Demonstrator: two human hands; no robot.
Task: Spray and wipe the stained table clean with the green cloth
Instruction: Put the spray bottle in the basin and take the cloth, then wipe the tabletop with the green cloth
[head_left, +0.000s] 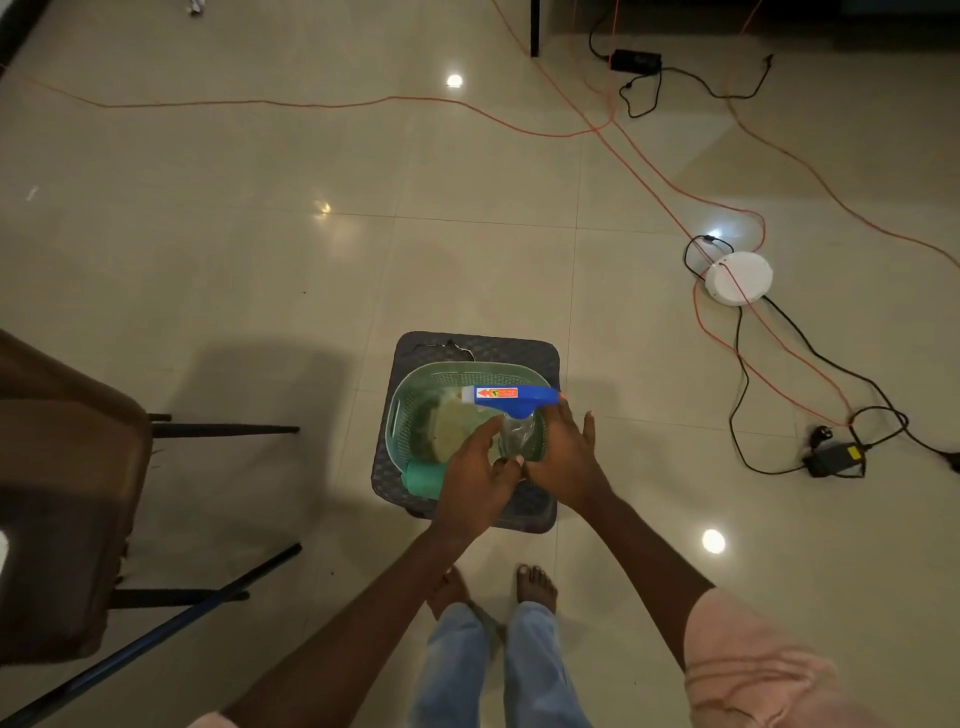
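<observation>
Dim, warm light; ceiling lamps glare off the glossy floor (260, 249); wide-angle edges bend, soft shadows.

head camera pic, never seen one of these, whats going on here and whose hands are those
This is one picture from a wide-angle camera worn on a person's head, looking down, so the arms, jeans and bare feet at the bottom are the wearer's own. There is no robot. In the middle stands a dark woven stool with a pale green plastic basket on it. Both hands are over the basket around a clear spray bottle with a blue trigger head: the right hand is on it from the right, the left hand reaches in beside it. How firmly either grips, I cannot tell. A rolled green cloth lies at the basket's near edge. A brown table is at the left; orange and black cables trail over the tiled floor.
</observation>
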